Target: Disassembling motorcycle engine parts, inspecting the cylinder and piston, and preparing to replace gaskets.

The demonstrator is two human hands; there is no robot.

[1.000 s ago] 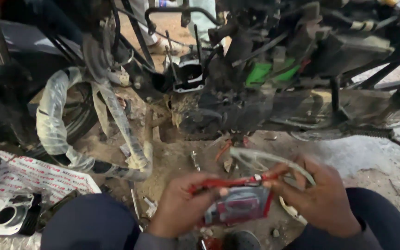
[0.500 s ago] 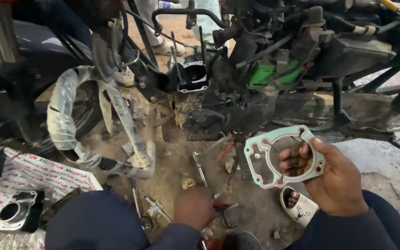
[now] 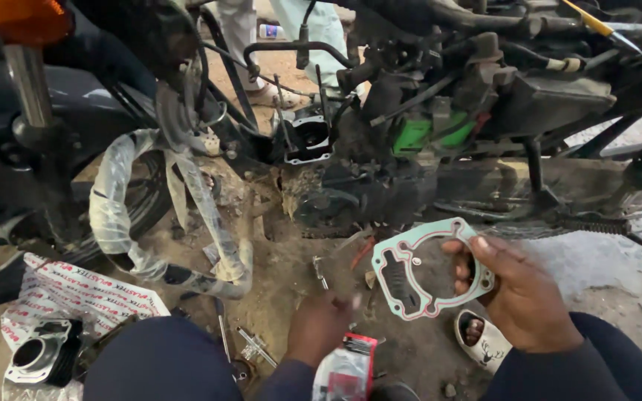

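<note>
The right hand pinches a pale green gasket by its edge, holding it up in front of the motorcycle engine; the left hand hangs low over the dirt floor, blurred, just above a red-and-clear packet; its grip cannot be told; a metal cylinder lies on printed paper at lower left.

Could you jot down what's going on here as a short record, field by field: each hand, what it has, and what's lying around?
Setting: dirt ground beside a stripped motorcycle engine
Right hand: holds a pale green gasket up by its edge, fingers through the big opening
Left hand: low, blurred, just above a red and clear packet; grip unclear
Ground, left: metal cylinder block on printed wrapping
Ground, middle: small tools
Near right hand: a sandal
</note>
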